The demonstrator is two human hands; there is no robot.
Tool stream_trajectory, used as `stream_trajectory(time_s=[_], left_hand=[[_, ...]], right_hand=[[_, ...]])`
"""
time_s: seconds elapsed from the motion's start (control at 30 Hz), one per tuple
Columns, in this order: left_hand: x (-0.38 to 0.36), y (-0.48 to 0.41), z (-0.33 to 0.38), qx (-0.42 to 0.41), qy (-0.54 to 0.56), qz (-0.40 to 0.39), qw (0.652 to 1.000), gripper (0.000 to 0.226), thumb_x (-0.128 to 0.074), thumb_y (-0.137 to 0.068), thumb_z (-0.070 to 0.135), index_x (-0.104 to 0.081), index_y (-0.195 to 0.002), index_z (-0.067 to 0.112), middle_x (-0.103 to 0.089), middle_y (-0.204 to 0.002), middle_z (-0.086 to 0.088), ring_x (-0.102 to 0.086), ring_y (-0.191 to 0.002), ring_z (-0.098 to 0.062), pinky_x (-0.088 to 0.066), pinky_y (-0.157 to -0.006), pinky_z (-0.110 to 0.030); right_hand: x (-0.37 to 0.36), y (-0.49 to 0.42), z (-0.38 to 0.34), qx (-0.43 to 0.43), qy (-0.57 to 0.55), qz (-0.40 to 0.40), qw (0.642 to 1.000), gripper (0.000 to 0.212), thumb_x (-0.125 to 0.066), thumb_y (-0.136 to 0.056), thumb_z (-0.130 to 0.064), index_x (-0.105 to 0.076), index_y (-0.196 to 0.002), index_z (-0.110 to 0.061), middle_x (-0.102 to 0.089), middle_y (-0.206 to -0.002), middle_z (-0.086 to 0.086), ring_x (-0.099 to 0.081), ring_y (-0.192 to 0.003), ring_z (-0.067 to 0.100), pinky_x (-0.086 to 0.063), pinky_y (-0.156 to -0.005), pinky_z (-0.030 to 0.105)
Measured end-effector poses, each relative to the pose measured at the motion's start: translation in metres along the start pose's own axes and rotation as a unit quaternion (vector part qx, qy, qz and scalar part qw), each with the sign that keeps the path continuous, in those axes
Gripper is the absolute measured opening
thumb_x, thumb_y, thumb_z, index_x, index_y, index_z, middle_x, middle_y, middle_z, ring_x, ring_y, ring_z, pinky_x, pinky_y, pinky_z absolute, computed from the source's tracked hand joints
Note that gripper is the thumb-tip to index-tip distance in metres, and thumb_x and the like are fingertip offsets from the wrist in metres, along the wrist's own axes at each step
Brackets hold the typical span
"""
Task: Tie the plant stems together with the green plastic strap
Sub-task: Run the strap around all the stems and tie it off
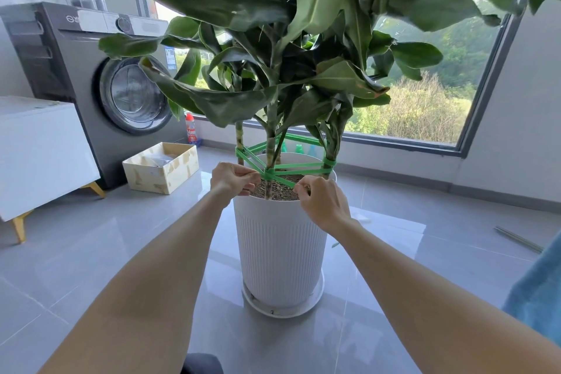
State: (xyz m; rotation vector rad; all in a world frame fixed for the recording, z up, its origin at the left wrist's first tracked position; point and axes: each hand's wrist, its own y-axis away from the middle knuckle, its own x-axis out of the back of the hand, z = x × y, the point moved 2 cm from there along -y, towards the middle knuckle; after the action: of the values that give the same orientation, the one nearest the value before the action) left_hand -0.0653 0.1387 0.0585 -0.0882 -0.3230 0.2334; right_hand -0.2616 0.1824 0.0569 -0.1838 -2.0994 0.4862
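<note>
The green plastic strap (299,165) sits just above the rim of the white pot (279,246). It loops round the plant stems (271,127) from the left one to the right one and round the far side. Its strands cross at the near stem (268,190) in what looks like a knot being drawn tight.

The left hand (230,177) pinches one end just left of that crossing, fingers curled on it. The right hand (323,202) pinches the other end just right of it, above the soil (282,191). Both ends look taut.

The strap seems thin, light and flat, probably slick and a little stretchy, so it may slide through the fingertips. The best hold is likely close to the crossing, with an even pull outward on both sides. The stems look stiff (the leafy crown above is broad and probably heavy), so they may spring apart if the tension drops. Pulling too hard could bite into them.

A washing machine (91,76) stands far left, with a cardboard box (164,171) on the floor near it.
</note>
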Motion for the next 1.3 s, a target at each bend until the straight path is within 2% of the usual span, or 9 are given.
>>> stream_trajectory(time_s=[0.07, 0.2, 0.43, 0.6, 0.67, 0.83, 1.03, 1.2, 1.3], left_hand=[[-0.001, -0.003, -0.003, 0.012, 0.032, 0.0, 0.999, 0.023, -0.076, -0.075, 0.014, -0.073, -0.094, 0.002, -0.07, -0.071, -0.004, -0.069, -0.067, -0.019, -0.058, -0.057, -0.024], [-0.005, -0.005, -0.007, 0.032, 0.111, 0.006, 0.993, 0.027, -0.076, -0.075, 0.01, -0.07, -0.097, -0.004, -0.07, -0.063, -0.001, -0.068, -0.056, -0.013, -0.055, -0.051, -0.02], [-0.019, -0.004, -0.017, 0.088, 0.273, -0.019, 0.958, 0.031, -0.07, -0.079, 0.002, -0.06, -0.106, -0.008, -0.068, -0.077, -0.012, -0.068, -0.054, -0.013, -0.059, -0.064, -0.022], [-0.029, -0.005, -0.02, 0.131, 0.382, -0.032, 0.914, 0.025, -0.063, -0.085, 0.002, -0.059, -0.108, -0.006, -0.07, -0.061, -0.004, -0.065, -0.074, -0.018, -0.056, -0.068, -0.023], [-0.031, -0.005, -0.021, 0.159, 0.408, -0.028, 0.899, 0.02, -0.063, -0.084, 0.003, -0.06, -0.103, -0.003, -0.07, -0.061, -0.004, -0.065, -0.073, -0.018, -0.056, -0.068, -0.022], [-0.036, -0.002, -0.017, 0.236, 0.48, -0.018, 0.845, 0.006, -0.065, -0.084, 0.009, -0.062, -0.084, 0.004, -0.068, -0.054, -0.006, -0.064, -0.046, -0.009, -0.055, -0.05, -0.017], [-0.042, 0.0, -0.01, 0.276, 0.534, -0.017, 0.799, 0.02, -0.058, -0.09, 0.019, -0.058, -0.075, 0.007, -0.063, -0.046, -0.003, -0.059, -0.036, -0.008, -0.048, -0.038, -0.015], [-0.043, 0.005, 0.004, 0.3, 0.495, -0.019, 0.815, 0.031, -0.054, -0.094, 0.026, -0.053, -0.067, 0.01, -0.055, -0.036, 0.0, -0.052, -0.032, -0.007, -0.034, -0.028, -0.012], [-0.042, 0.005, 0.007, 0.317, 0.481, -0.014, 0.817, 0.03, -0.055, -0.094, 0.024, -0.053, -0.067, 0.011, -0.054, -0.035, -0.001, -0.049, -0.025, -0.009, -0.037, -0.029, -0.012]], right_hand=[[0.0, -0.001, 0.001, 0.0, -0.001, 0.002, 1.0, 0.027, -0.046, -0.098, -0.028, -0.068, -0.102, -0.015, -0.069, -0.076, 0.005, -0.058, -0.07, 0.02, -0.05, -0.063, 0.032], [-0.002, -0.001, 0.003, -0.006, -0.003, 0.006, 1.0, 0.027, -0.046, -0.098, -0.028, -0.068, -0.102, -0.015, -0.069, -0.079, 0.005, -0.06, -0.073, 0.021, -0.052, -0.066, 0.034], [-0.004, -0.002, 0.005, -0.014, -0.007, 0.004, 1.0, 0.027, -0.045, -0.098, -0.029, -0.068, -0.101, -0.016, -0.067, -0.074, 0.004, -0.059, -0.07, 0.022, -0.05, -0.064, 0.033], [-0.005, -0.003, 0.006, -0.018, -0.013, 0.001, 1.0, 0.027, -0.046, -0.098, -0.028, -0.068, -0.103, -0.015, -0.066, -0.074, 0.005, -0.059, -0.07, 0.024, -0.048, -0.062, 0.032], [-0.005, -0.003, 0.006, -0.02, -0.013, 0.001, 1.0, 0.026, -0.046, -0.098, -0.028, -0.069, -0.103, -0.015, -0.063, -0.071, 0.004, -0.057, -0.067, 0.023, -0.049, -0.062, 0.032], [-0.006, -0.003, 0.007, -0.019, -0.014, 0.003, 1.0, 0.026, -0.047, -0.097, -0.029, -0.069, -0.102, -0.016, -0.063, -0.071, 0.004, -0.054, -0.066, 0.021, -0.05, -0.062, 0.033], [-0.006, -0.003, 0.008, -0.018, -0.015, 0.001, 1.0, 0.026, -0.047, -0.097, -0.029, -0.068, -0.104, -0.016, -0.061, -0.07, 0.003, -0.054, -0.066, 0.021, -0.047, -0.06, 0.031], [-0.006, -0.003, 0.008, -0.014, -0.015, -0.002, 1.0, 0.025, -0.047, -0.097, -0.029, -0.068, -0.106, -0.017, -0.059, -0.068, 0.001, -0.052, -0.064, 0.02, -0.045, -0.059, 0.03], [-0.004, -0.003, 0.009, -0.008, -0.013, -0.003, 1.0, 0.025, -0.048, -0.097, -0.029, -0.069, -0.105, -0.018, -0.057, -0.068, 0.0, -0.051, -0.063, 0.019, -0.042, -0.057, 0.028]])
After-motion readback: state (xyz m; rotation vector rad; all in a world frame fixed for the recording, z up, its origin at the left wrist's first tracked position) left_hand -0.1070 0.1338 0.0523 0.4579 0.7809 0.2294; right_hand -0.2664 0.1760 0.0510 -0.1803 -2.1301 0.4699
